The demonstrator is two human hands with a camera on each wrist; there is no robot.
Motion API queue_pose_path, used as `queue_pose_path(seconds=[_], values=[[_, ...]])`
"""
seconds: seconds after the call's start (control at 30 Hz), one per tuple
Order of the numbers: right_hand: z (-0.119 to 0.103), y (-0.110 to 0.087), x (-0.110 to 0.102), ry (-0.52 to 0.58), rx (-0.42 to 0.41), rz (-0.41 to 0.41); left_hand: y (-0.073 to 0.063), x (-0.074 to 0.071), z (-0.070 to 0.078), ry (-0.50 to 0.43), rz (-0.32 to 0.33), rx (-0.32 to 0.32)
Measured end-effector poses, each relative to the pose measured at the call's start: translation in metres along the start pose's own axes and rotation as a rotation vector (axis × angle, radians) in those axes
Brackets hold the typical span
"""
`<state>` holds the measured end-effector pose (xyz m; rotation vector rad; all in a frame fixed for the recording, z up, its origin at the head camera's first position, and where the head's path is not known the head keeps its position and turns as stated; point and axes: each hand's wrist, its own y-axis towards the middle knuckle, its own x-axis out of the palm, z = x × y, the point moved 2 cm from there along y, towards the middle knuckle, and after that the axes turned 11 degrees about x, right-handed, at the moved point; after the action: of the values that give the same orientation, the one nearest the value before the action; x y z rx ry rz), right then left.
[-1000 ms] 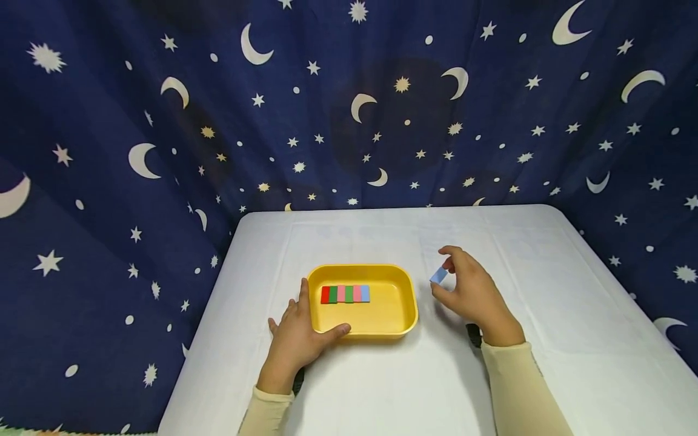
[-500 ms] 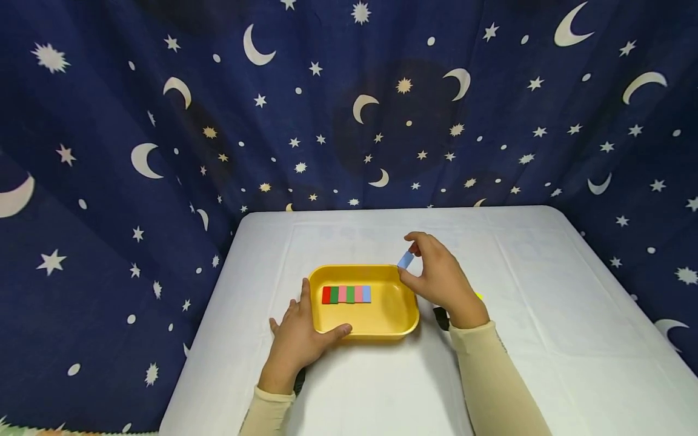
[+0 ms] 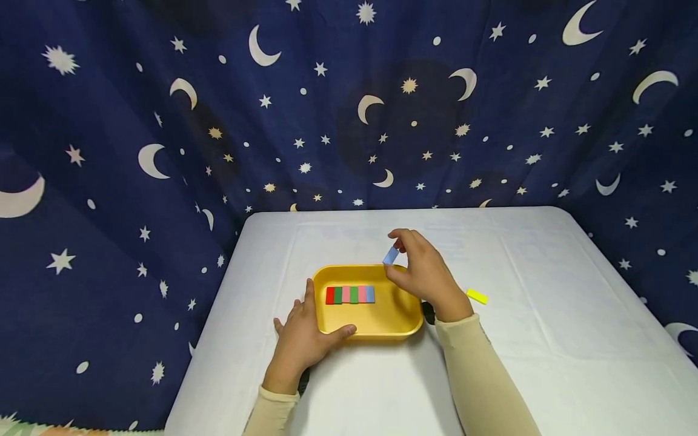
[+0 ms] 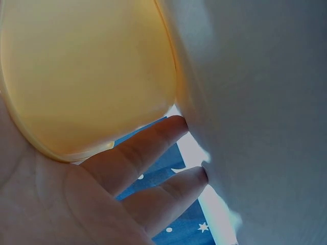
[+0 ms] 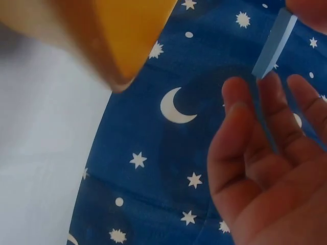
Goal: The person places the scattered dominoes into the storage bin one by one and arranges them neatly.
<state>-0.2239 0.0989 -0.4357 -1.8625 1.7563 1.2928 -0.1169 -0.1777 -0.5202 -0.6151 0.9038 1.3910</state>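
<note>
My right hand (image 3: 428, 274) pinches a light blue rectangular block (image 3: 391, 255) between thumb and fingertip, over the far right rim of the yellow tray (image 3: 384, 321). In the right wrist view the block (image 5: 276, 43) is thin and tilted. My left hand (image 3: 300, 341) rests against the tray's left end, with its thumb along the near rim and its index finger along the left side. Inside the tray lies a row of several flat blocks (image 3: 350, 295) side by side: red, green, pink, green, pink and light blue from left to right.
A bright yellow block (image 3: 477, 296) lies on the table just right of my right wrist. The table (image 3: 545, 375) has a white cloth. Behind it and at its sides hangs a dark blue curtain (image 3: 327, 91) with moons and stars.
My right hand has carried the light blue block left and away from me, from beside the tray to above its far rim. The yellow block has come into sight. My left hand keeps its place.
</note>
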Motion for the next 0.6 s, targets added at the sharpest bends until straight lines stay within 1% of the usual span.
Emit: queue_pose_path(seconds=[0.17,0.33,0.47,0.6], values=[[-0.007,0.007,0.003,0.012,-0.01,-0.01,0.001,-0.001,-0.001,0.009,0.007,-0.001],[-0.009,0.009,0.015,0.011,0.004,-0.067,0.001,-0.001,-0.001,0.01,0.004,0.008],[-0.01,0.01,0.026,0.004,0.02,-0.147,0.0,0.0,0.0,0.012,-0.003,0.003],[-0.014,0.008,0.037,-0.028,0.028,-0.249,0.0,0.0,-0.001,0.014,-0.003,0.002]])
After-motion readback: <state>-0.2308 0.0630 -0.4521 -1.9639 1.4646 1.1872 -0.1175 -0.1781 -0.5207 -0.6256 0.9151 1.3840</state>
